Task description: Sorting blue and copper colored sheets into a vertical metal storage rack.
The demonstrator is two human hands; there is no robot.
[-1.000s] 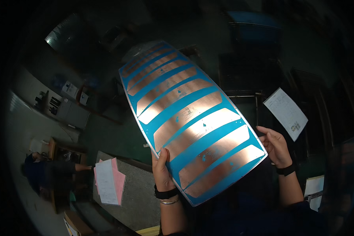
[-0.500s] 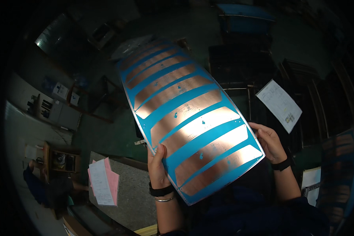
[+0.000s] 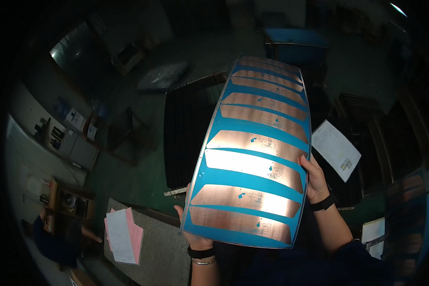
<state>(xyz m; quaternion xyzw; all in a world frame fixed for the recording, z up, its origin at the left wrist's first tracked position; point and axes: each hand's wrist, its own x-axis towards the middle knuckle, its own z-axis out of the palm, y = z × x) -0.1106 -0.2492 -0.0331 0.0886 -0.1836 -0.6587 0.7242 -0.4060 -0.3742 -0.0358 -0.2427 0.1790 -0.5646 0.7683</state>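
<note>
A long circuit board panel [image 3: 252,119], with shiny copper strips on blue and fine line patterns, is held tilted before me, its far end reaching toward the back of the room. At its right edge, my right hand [image 3: 317,183] grips it, thumb on the upper face and fingers behind. Near the lower left corner, my left hand [image 3: 195,240] supports the panel from underneath. The left thumb sticks out beside the edge, and the other left fingers are hidden under the panel. Dark bands circle both wrists.
On the left, a grey table [image 3: 164,248] bears white and pink papers [image 3: 123,236]. A white sheet [image 3: 337,150] lies right of the panel, near dark racks [image 3: 355,109]. More copper panels [image 3: 405,209] stand far right. A co-worker [image 3: 57,240] is at lower left.
The panel has swung clockwise, its far end moving right. My right hand's thumb now lies on its face. My left thumb has come off the face, and that hand is lower, under the panel.
</note>
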